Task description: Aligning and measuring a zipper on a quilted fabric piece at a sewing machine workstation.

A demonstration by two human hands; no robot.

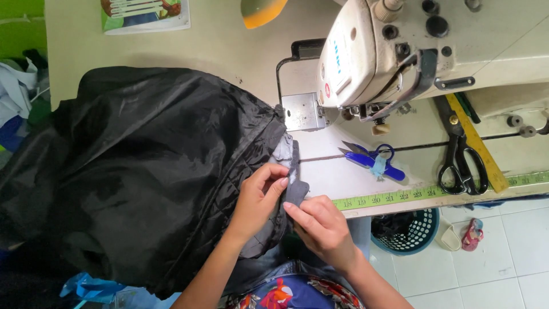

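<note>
A large black shiny garment (137, 171) lies bunched over the left of the sewing table. At its right edge runs a grey strip of fabric (295, 183). My left hand (258, 197) pinches that strip against the garment's edge with thumb and fingertips. My right hand (321, 226) holds the strip's lower end from the right, fingers closed on it. Both hands sit just in front of the sewing machine (389, 51), whose needle plate (302, 111) is behind them.
Blue thread snips (374, 161) lie on the table right of my hands. Black scissors (460, 154) and a yellow ruler (477, 143) lie farther right. A green measuring tape (434, 191) runs along the table edge. A teal basket (409, 232) and a sandal (473, 233) are on the tiled floor.
</note>
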